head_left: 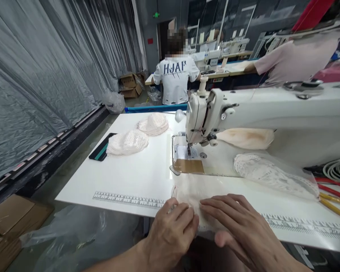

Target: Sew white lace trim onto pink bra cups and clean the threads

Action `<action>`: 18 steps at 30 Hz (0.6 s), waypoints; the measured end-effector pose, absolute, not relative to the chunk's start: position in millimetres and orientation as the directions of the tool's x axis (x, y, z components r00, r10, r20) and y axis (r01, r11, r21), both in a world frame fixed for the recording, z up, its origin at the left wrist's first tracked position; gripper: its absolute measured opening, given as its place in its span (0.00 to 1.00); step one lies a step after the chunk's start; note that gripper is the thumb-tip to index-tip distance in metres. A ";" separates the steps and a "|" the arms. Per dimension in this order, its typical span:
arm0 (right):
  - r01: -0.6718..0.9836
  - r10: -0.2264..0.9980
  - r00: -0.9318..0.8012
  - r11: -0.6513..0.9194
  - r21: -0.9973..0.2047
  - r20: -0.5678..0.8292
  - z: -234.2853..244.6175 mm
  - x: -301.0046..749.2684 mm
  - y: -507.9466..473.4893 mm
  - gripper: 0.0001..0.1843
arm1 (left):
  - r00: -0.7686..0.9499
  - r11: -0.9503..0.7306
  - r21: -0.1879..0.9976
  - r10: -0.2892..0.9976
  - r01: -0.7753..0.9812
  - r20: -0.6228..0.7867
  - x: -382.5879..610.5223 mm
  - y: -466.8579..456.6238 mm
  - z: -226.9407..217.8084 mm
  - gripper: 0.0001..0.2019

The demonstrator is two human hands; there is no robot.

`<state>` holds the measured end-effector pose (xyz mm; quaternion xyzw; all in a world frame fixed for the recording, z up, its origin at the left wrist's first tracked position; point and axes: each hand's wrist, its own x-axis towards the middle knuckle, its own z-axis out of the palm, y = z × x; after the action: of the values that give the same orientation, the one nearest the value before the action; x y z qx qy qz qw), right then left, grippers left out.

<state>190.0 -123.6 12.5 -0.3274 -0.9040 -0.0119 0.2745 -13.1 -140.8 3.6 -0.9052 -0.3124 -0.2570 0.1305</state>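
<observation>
A thin, pale cream piece of fabric (188, 189) lies at the table's front edge, before the sewing machine. My left hand (171, 230) is closed on its left side, with fingers curled and pressed together. A thin dark thread or wire (174, 190) stands out just above those fingertips; I cannot make out which it is. Flat across the right part of the fabric rests my right hand (240, 223), its fingers stretched out and the thumb apart. The fabric's near edge is partly covered by both hands. Beyond it, the machine's presser foot (189, 150) has no fabric beneath it.
White lace cups (127, 142) and pinkish ones (153, 124) sit on the table's left, near a dark phone-like slab (98, 154). A lace piece (272, 173) and a beige cup (245, 138) lie right. The sewing machine (257, 105) spans the back right. Other people work beyond.
</observation>
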 end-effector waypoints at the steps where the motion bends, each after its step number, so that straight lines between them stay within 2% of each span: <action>1: 0.603 0.586 -0.640 0.784 -0.147 0.498 13.8 189.1 -116.3 0.27 | 0.672 -0.776 -0.087 0.477 0.624 0.567 -12.7 -139.8 1.6 0.10; 5: 0.664 0.546 -0.651 0.746 0.048 0.528 7.4 184.7 -88.6 0.20 | 0.686 -0.795 -0.124 0.420 0.594 0.594 -13.1 -131.5 -2.1 0.09; 7: 0.693 0.538 -0.661 0.706 0.148 0.523 0.4 184.3 -76.5 0.18 | 0.713 -0.802 -0.117 0.442 0.586 0.543 -14.0 -123.2 1.5 0.07; 8: 0.699 0.539 -0.666 0.692 0.180 0.515 -2.5 184.8 -69.8 0.17 | 0.729 -0.803 -0.106 0.467 0.586 0.500 -14.4 -117.2 4.5 0.09; 12: 0.699 0.552 -0.689 0.677 0.230 0.469 -5.7 188.5 -32.2 0.14 | 0.768 -0.797 -0.066 0.552 0.601 0.326 -13.8 -78.8 16.9 0.26; 14: 0.698 0.549 -0.693 0.672 0.245 0.468 -4.8 190.6 -8.7 0.14 | 0.763 -0.786 -0.062 0.573 0.615 0.299 -12.1 -55.5 19.8 0.27; 18: 0.708 0.541 -0.675 0.666 0.235 0.501 -9.0 196.4 33.0 0.14 | 0.738 -0.757 -0.082 0.597 0.648 0.315 -7.3 -16.6 18.6 0.22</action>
<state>196.4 33.0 -9.0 -0.3507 -0.8908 -0.2101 0.1985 -7.3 -16.6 18.6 -0.9274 -0.3356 -0.1361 0.0934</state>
